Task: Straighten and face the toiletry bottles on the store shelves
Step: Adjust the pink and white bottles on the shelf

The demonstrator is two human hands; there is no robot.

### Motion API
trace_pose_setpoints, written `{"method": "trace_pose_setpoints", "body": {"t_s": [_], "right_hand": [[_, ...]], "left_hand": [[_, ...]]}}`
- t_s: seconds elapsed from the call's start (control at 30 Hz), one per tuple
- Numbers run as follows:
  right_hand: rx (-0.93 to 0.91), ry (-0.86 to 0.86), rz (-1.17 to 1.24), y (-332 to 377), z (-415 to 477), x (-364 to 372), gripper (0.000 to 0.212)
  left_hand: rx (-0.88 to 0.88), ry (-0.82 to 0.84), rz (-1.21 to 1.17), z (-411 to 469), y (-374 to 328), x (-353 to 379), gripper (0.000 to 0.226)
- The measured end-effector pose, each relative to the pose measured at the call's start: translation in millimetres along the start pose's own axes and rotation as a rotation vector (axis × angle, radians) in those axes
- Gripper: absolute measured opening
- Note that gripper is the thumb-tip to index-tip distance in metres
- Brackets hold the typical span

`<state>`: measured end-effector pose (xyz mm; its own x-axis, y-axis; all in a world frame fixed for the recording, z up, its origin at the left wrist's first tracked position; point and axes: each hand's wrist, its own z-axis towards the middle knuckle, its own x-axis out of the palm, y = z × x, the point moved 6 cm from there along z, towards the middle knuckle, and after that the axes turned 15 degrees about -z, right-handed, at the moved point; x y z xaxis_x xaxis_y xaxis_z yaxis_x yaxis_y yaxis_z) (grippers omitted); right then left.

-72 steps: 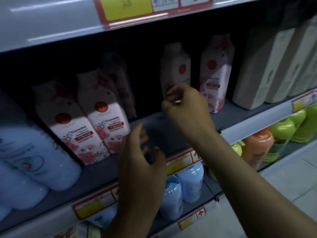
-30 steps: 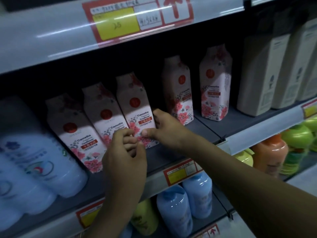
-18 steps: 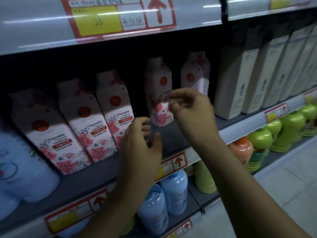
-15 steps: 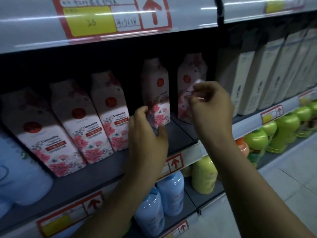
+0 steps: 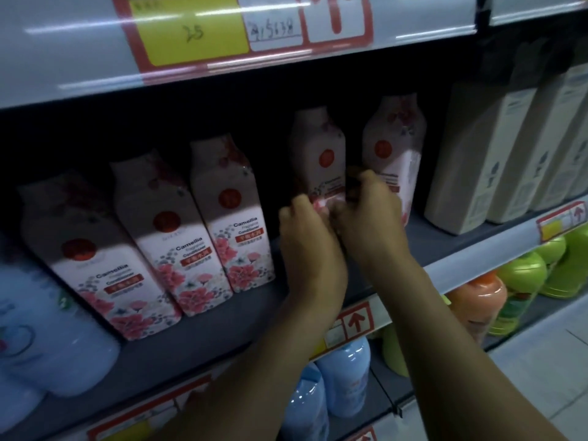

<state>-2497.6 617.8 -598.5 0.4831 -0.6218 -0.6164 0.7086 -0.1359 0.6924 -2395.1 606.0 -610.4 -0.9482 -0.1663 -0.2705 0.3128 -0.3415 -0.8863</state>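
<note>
Three pink floral Camellia bottles (image 5: 234, 214) stand in a row near the front of the dark middle shelf (image 5: 461, 264), labels facing out. A fourth Camellia bottle (image 5: 319, 154) stands farther back to their right. My left hand (image 5: 305, 237) grips its lower left side and my right hand (image 5: 366, 218) grips its lower right side, and between them they hide its base. A fifth Camellia bottle (image 5: 394, 144) stands just right of it, behind my right hand, turned slightly sideways.
Tall beige bottles (image 5: 477, 154) fill the shelf's right end and pale blue bottles (image 5: 41, 329) its left end. The shelf below holds blue bottles (image 5: 343, 377), an orange bottle (image 5: 480, 297) and green bottles (image 5: 525, 272). A price-tag rail (image 5: 191, 30) runs overhead.
The third bottle now stands forward in the row. Both hands moved right from it and closed round the fourth bottle; the right hand came back from near the fifth bottle.
</note>
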Motion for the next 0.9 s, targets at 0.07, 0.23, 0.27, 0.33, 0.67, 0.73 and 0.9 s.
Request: {"method": "trace_pose_setpoints", "body": {"t_s": [0.07, 0.23, 0.27, 0.33, 0.67, 0.73, 0.9], "right_hand": [[0.008, -0.021, 0.009, -4, -6, -11, 0.025], [-0.028, -0.049, -0.016, -6, -37, -50, 0.036], [-0.021, -0.051, 0.025, -5, -44, -58, 0.037], [-0.037, -0.076, 0.054, 4, -60, -74, 0.040], [-0.072, -0.041, 0.049, 69, -137, -38, 0.038], [-0.108, 0.006, 0.079, 86, -145, -25, 0.039], [-0.191, 0.118, 0.173, 114, -160, 8, 0.043]], "left_hand": [[0.106, -0.012, -0.039, -9, -7, 0, 0.014], [0.153, 0.030, -0.122, -34, -25, -7, 0.050], [0.192, 0.034, -0.146, -42, -31, -11, 0.052], [0.281, 0.014, -0.189, -56, -42, -28, 0.050], [0.298, -0.023, -0.163, -77, -19, -146, 0.045], [0.301, -0.065, -0.162, -76, -13, -171, 0.045], [0.351, -0.144, -0.111, -76, 5, -217, 0.044]]}}
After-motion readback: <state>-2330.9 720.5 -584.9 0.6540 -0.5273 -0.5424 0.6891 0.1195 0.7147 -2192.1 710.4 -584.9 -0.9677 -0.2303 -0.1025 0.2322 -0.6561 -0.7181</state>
